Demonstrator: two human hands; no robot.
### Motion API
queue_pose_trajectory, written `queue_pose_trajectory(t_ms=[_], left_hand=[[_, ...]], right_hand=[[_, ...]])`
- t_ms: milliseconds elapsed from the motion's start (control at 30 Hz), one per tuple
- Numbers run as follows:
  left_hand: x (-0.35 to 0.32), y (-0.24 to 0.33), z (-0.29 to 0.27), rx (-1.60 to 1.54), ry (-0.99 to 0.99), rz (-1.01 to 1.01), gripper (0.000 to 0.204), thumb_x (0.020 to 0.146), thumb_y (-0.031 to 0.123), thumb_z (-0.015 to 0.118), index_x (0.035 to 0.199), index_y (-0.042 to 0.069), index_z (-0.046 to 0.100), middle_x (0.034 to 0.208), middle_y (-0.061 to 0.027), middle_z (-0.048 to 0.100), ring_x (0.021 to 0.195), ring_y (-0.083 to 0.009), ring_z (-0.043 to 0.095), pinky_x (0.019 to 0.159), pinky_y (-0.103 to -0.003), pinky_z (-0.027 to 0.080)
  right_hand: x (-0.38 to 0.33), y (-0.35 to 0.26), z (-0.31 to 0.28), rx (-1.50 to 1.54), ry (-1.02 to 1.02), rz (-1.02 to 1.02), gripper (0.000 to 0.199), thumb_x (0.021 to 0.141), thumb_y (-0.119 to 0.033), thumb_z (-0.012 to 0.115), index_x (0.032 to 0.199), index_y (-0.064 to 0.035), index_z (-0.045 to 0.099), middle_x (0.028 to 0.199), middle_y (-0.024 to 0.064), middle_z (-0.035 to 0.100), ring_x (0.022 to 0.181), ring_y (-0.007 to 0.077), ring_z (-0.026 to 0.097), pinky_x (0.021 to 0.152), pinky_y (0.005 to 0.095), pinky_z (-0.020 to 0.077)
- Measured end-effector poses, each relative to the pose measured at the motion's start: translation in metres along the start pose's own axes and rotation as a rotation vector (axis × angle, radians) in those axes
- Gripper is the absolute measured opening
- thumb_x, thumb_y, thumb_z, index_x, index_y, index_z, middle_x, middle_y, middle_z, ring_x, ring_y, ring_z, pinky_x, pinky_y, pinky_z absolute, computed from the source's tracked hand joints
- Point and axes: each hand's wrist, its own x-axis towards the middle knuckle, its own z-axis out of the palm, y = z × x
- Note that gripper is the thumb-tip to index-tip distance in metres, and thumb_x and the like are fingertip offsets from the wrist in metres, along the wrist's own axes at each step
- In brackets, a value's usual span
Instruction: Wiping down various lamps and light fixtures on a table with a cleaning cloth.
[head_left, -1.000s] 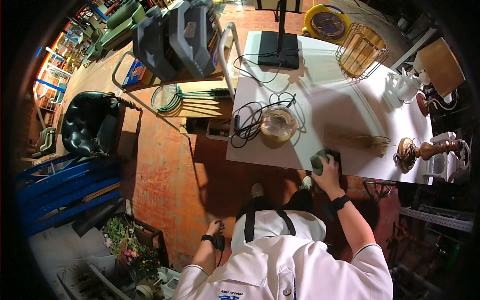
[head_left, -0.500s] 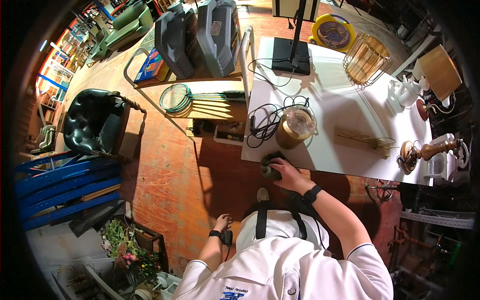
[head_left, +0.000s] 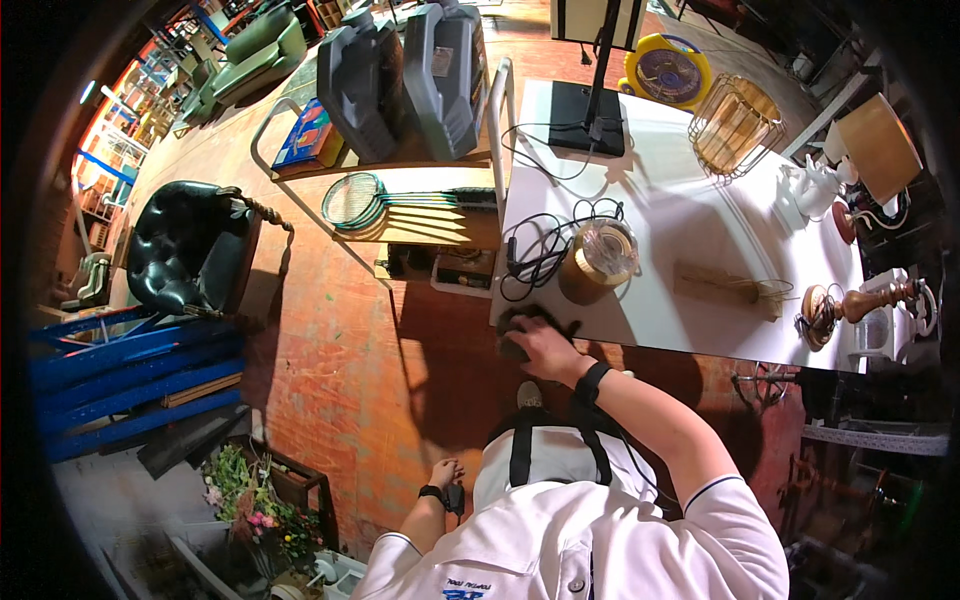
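Note:
My right hand (head_left: 540, 345) is closed over a dark green bundle that looks like a cloth (head_left: 512, 347), at the near left corner of the white table (head_left: 640, 335). The palm and fingers hide part of the bundle. A wooden cylinder-shaped lamp base (head_left: 585, 278) with clear wrap on top stands just beyond that hand, with a coiled black cable (head_left: 530, 262) beside it. Low on my left side hangs my left hand (head_left: 447, 472), fingers loosely apart and nothing in them.
A trolley (head_left: 430, 172) at the left carries grey jugs (head_left: 445, 85) and badminton rackets (head_left: 355, 200). On the table stand a black lamp base (head_left: 585, 118), a wire-cage lamp (head_left: 735, 125) and a turned wooden lamp (head_left: 850, 305). A black tufted chair (head_left: 190, 245) is farther left.
My right hand has moved a little left along the table's near edge with the green cloth. My left hand still hangs low, slightly lower in view.

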Motion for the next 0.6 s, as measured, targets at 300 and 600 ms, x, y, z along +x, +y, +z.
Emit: queue_pose_trajectory(t_ms=[300,600], left_hand=[[0.024,0.021,-0.004,0.010,-0.072,0.054,0.032,0.090,0.016,0.044,0.120,0.005,0.045,0.091,-0.0082,0.060,0.075,-0.0171,0.060,0.053,-0.029,0.045],[0.016,0.053,-0.009,0.029,-0.065,0.183,0.032,0.090,0.013,0.043,0.120,0.003,0.045,0.095,-0.0085,0.059,0.077,-0.0153,0.058,0.052,-0.027,0.045]], right_hand=[[-0.064,0.017,-0.040,-0.140,0.089,0.066,0.053,0.062,-0.010,0.069,0.112,-0.0080,0.055,0.121,0.0141,0.048,0.100,0.0361,0.051,0.089,0.0405,0.0427],[-0.128,0.096,-0.120,0.013,0.458,0.408,0.046,0.065,-0.012,0.066,0.107,0.0001,0.053,0.112,0.0200,0.050,0.103,0.0382,0.050,0.088,0.0401,0.0421]])
